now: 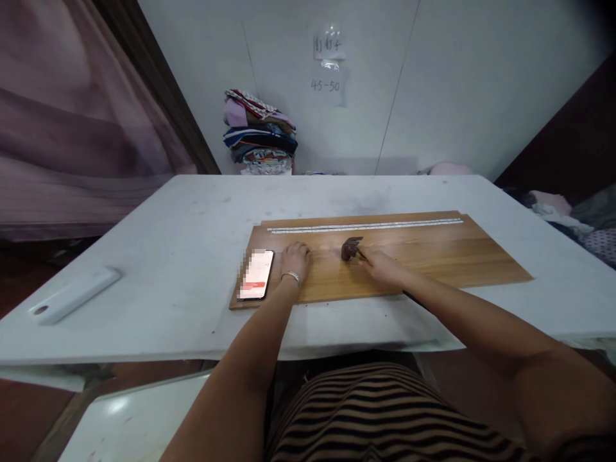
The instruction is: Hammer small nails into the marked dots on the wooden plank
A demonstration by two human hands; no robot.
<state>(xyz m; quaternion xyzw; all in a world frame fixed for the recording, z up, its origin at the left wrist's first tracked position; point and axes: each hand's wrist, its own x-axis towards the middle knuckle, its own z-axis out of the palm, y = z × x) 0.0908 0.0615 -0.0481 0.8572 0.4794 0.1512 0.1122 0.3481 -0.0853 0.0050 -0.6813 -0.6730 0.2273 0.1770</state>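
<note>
My right hand [382,266] is closed round the handle of a dark claw hammer [351,248]. The hammer's head is over the middle of a long brown wooden board [428,256], and most of its handle is hidden by my hand and forearm. Palm down on the board, left of the hammer, my left hand [295,258] lies with its fingers slightly bent; I see nothing held in it. A phone [256,274] with a lit screen rests at the board's left end, beside my left wrist.
Two thin white strips [366,226] run along the board's far side. The board lies on a white table [206,218]. At the left is a long white object [79,295] with a hole. Folded cloths [262,138] are stacked by the wall, below paper notes [328,83].
</note>
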